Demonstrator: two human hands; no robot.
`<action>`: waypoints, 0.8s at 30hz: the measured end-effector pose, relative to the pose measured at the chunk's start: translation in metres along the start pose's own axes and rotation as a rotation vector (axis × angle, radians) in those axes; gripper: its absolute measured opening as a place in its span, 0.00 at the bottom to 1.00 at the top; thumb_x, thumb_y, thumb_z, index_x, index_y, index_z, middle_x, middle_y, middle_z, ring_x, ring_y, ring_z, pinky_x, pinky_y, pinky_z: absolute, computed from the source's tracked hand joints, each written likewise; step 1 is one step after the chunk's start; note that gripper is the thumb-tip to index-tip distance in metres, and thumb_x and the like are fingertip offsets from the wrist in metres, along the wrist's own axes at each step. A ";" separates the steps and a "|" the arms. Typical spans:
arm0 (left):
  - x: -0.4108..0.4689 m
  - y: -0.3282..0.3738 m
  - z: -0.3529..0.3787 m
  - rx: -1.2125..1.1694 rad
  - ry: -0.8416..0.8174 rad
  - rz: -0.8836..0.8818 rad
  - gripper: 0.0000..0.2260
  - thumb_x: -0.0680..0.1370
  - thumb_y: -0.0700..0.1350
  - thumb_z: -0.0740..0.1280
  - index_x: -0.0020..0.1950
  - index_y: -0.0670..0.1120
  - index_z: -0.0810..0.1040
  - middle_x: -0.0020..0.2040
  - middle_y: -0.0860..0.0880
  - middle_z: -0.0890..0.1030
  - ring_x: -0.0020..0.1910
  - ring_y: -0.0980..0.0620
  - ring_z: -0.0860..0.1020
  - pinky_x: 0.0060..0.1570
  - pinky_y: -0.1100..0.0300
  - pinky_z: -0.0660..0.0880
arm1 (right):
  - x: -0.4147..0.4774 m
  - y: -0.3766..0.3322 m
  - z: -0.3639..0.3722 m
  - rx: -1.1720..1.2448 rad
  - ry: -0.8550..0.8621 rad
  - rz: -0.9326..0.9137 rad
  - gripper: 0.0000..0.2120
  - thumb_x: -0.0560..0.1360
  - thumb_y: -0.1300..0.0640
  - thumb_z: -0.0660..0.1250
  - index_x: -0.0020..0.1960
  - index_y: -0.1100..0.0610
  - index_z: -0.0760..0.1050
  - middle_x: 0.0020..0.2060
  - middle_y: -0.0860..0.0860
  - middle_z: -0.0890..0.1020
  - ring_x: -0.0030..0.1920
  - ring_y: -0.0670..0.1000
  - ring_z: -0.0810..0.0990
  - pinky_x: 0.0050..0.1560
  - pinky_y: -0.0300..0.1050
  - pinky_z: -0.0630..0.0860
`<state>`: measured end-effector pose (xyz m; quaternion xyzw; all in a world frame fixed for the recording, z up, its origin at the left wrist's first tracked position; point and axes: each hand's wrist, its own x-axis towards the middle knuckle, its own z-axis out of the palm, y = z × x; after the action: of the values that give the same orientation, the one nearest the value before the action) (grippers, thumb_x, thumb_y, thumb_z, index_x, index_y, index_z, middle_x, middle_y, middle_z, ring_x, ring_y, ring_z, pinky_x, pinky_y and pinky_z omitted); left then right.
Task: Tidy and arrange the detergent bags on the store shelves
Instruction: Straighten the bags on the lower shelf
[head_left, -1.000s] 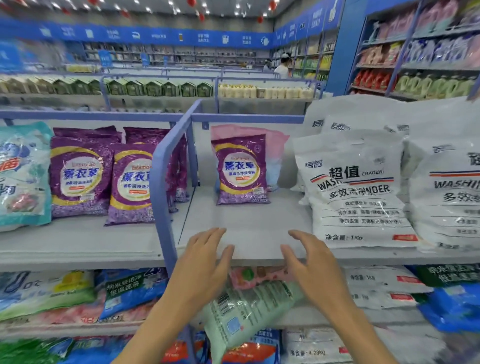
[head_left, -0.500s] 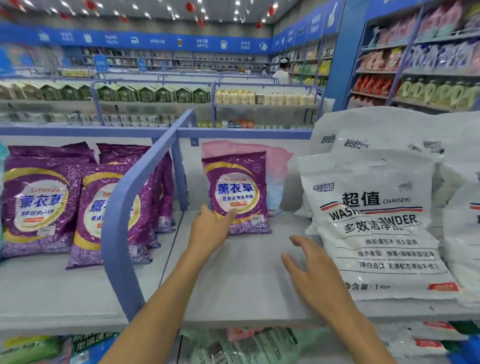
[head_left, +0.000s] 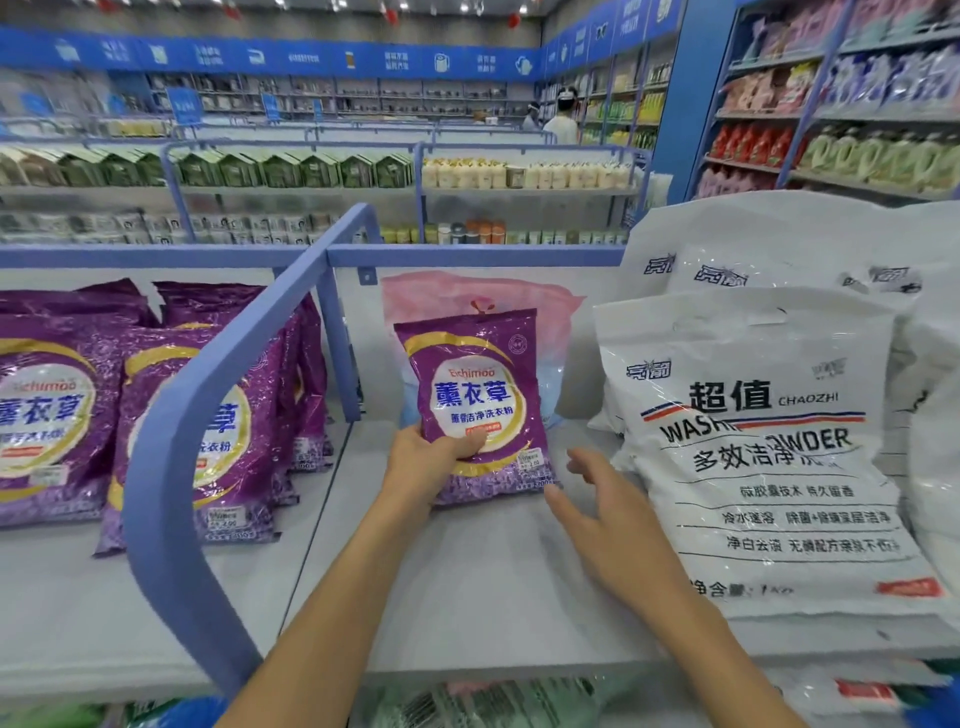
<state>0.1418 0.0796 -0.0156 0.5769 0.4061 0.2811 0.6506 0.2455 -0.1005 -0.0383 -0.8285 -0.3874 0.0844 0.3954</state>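
**As the left hand closes, the stray purple bag is claimed**

Where a second ago both hands hung spread at the front lip of the shelf (head_left: 493, 597), the left hand (head_left: 415, 457) has now gone right in and got hold of the small purple bag (head_left: 478, 395). Its thumb is curled across the lower left of the front, and the other fingers are hidden behind. The right hand (head_left: 602, 514) has followed it in, fingers spread and relaxed, holding nothing. Its fingertips sit just beside the bag's lower right corner; whether they touch it, I cannot tell.

The bag hasn't left its spot yet. It stands upright at the back of the middle bay, leaning on a pink bag (head_left: 467, 291) behind it, with the big white bag (head_left: 769, 441) propped up to its right, apart from it. And look left, past the blue divider (head_left: 171, 415): a whole row of matching purple bags (head_left: 62, 415) in the next bay.

So this one reads as the odd one out. The grip just made looks like the start of a lift, most likely over the divider to join its own kind, though a simple straighten-up where it stands is possible too. One thumb on a slick, floppy bag is a thin hold, and that waiting right hand may be needed to steady the far corner
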 end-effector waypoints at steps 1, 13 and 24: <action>-0.008 0.002 -0.001 -0.024 -0.021 -0.006 0.14 0.71 0.42 0.80 0.50 0.50 0.78 0.44 0.52 0.85 0.43 0.52 0.85 0.35 0.62 0.80 | 0.001 -0.003 -0.001 0.041 0.005 0.011 0.28 0.79 0.41 0.66 0.75 0.50 0.67 0.69 0.44 0.74 0.70 0.45 0.71 0.70 0.47 0.69; -0.125 0.001 -0.016 -0.132 -0.153 0.007 0.23 0.72 0.61 0.72 0.56 0.45 0.86 0.52 0.43 0.87 0.52 0.44 0.86 0.57 0.47 0.80 | -0.044 -0.032 -0.017 0.911 -0.159 0.057 0.20 0.72 0.53 0.74 0.62 0.54 0.78 0.53 0.52 0.88 0.53 0.52 0.87 0.52 0.47 0.84; -0.208 -0.012 -0.051 -0.209 -0.052 -0.061 0.23 0.75 0.64 0.67 0.57 0.47 0.85 0.51 0.44 0.87 0.51 0.44 0.86 0.61 0.45 0.79 | -0.110 -0.055 -0.015 1.150 -0.378 0.248 0.17 0.70 0.60 0.72 0.59 0.60 0.81 0.50 0.61 0.87 0.48 0.61 0.88 0.45 0.53 0.86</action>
<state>-0.0099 -0.0696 0.0148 0.5006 0.3748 0.2870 0.7256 0.1450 -0.1657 -0.0070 -0.4922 -0.2439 0.4705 0.6905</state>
